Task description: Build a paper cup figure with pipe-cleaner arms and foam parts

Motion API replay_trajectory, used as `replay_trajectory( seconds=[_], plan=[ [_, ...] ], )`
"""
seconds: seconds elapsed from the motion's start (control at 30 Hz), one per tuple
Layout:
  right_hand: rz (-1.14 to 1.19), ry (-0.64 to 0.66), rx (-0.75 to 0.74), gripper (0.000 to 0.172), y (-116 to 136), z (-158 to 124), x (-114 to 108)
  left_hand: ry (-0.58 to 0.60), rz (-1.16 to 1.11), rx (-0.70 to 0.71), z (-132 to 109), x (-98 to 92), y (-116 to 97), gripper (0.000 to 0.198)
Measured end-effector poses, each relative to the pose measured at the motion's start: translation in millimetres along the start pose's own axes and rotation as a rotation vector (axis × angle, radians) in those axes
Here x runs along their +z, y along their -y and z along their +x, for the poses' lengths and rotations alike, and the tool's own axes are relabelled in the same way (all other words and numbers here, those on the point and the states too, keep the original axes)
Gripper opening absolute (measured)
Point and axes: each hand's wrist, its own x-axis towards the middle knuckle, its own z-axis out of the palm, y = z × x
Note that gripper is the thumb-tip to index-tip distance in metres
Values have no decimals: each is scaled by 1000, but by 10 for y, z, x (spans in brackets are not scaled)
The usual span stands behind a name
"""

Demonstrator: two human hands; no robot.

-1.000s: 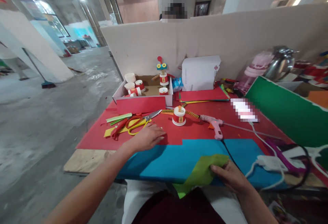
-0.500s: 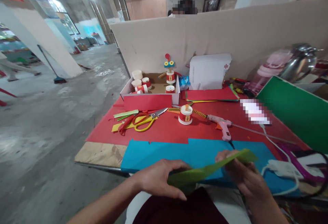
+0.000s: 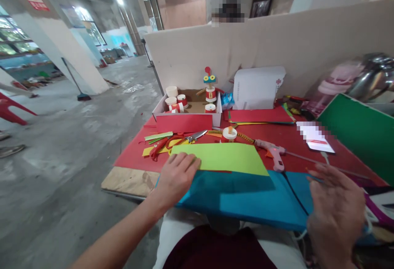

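Note:
A light green sheet of paper (image 3: 227,158) spreads over the front of the table, its near edge above blue paper (image 3: 246,203). My left hand (image 3: 180,174) grips the sheet's left end, fingers on top. My right hand (image 3: 335,203) is off the sheet at the right, somewhat blurred, with its fingers loosely bent and apart and nothing clear in them. Between the hands and behind the sheet lies a pink glue gun (image 3: 275,152). A paper cup (image 3: 230,134) with spring-like folded paper arms stands behind the sheet, partly covered. Scissors (image 3: 197,136) lie to its left.
An open box (image 3: 187,117) at the back holds several paper cups and a paper-cup figure (image 3: 211,90). Coloured sheets (image 3: 258,116) lie beside it. A phone (image 3: 317,139), a green board (image 3: 360,133) and a metal jug (image 3: 374,76) are on the right. Behind the partition (image 3: 261,47), a person's head shows.
The green sheet has gone from near my lap up onto the table, laid out flatter. My right hand has let go of it and moved right; my left hand has moved forward with it.

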Motion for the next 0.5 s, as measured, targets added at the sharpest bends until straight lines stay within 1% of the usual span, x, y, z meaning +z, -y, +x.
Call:
replay_trajectory(
  seconds=[0.03,0.07,0.1,0.13,0.17,0.2,0.23,0.3,0.37,0.4,0.43,0.47,0.5],
  plan=[
    [-72,8,-91,46,42,-39,0,53,24,46,-49,75,-45,23],
    [-137,48,-216,41,77,-84,6,111,31,82,-102,151,-98,22],
    [-187,130,-360,36,102,-129,22,169,24,106,-155,222,-155,21],
    [-220,238,-499,32,113,-175,50,231,7,118,-206,285,-211,21],
    [-240,357,-607,29,109,-219,90,288,-16,120,-250,336,-263,20],
    [-251,474,-678,26,89,-262,143,338,-42,113,-286,373,-310,21],
    [-265,576,-706,25,54,-302,205,378,-66,98,-311,396,-347,22],
    [-331,711,-710,28,-47,-376,336,419,-116,58,-319,402,-378,24],
    [-429,812,-696,35,-161,-434,447,425,-204,23,-261,372,-304,24],
    [-471,842,-685,37,-212,-455,487,415,-259,3,-206,353,-210,25],
    [-501,862,-682,39,-255,-472,515,400,-315,-16,-132,339,-74,26],
    [-523,875,-682,40,-287,-483,532,372,-354,-54,-42,333,103,26],
    [-538,884,-687,41,-309,-490,540,332,-340,-115,61,339,313,26]
  ],
)
